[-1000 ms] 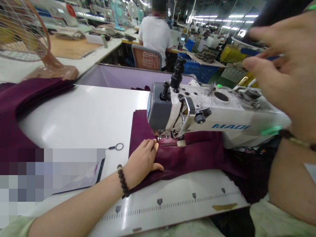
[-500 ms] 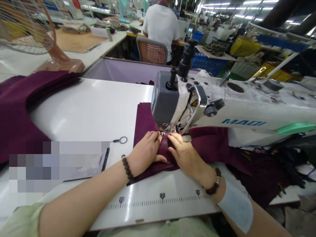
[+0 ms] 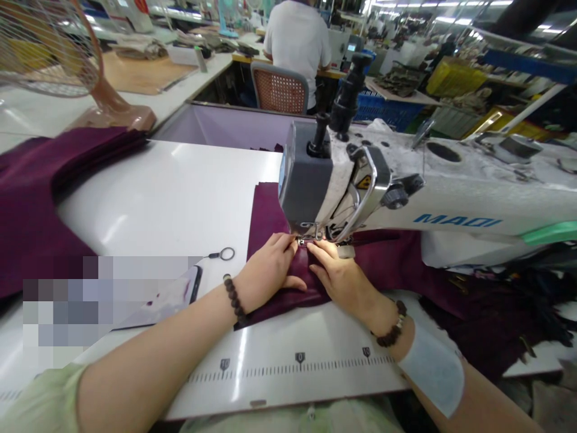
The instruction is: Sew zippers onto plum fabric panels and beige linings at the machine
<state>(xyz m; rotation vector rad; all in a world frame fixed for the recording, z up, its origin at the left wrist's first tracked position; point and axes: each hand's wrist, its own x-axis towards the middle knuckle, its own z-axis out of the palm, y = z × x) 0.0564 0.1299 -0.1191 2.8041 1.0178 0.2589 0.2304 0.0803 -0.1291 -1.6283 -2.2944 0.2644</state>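
Note:
A dark maroon fabric piece (image 3: 265,210) lies on the white table under the head of a white and grey sewing machine (image 3: 406,192). My left hand (image 3: 268,273) rests flat on the fabric just left of the presser foot (image 3: 311,237), fingers pressed down on the cloth. My right hand (image 3: 340,273) lies on the fabric just right of the foot, fingertips close to the needle. Both wrists wear bead bracelets. The two hands nearly touch in front of the foot.
A stack of maroon fabric (image 3: 40,180) lies at the left. A standing fan (image 3: 49,54) is behind it. A small ring tool (image 3: 225,254) and a blurred flat item lie left of my hand. A ruler strip (image 3: 297,361) runs along the table's front. A person in white (image 3: 297,42) sits beyond.
My right hand came down from up near the camera onto the fabric beside the presser foot. The left hand has stayed on the cloth. The view shifted slightly.

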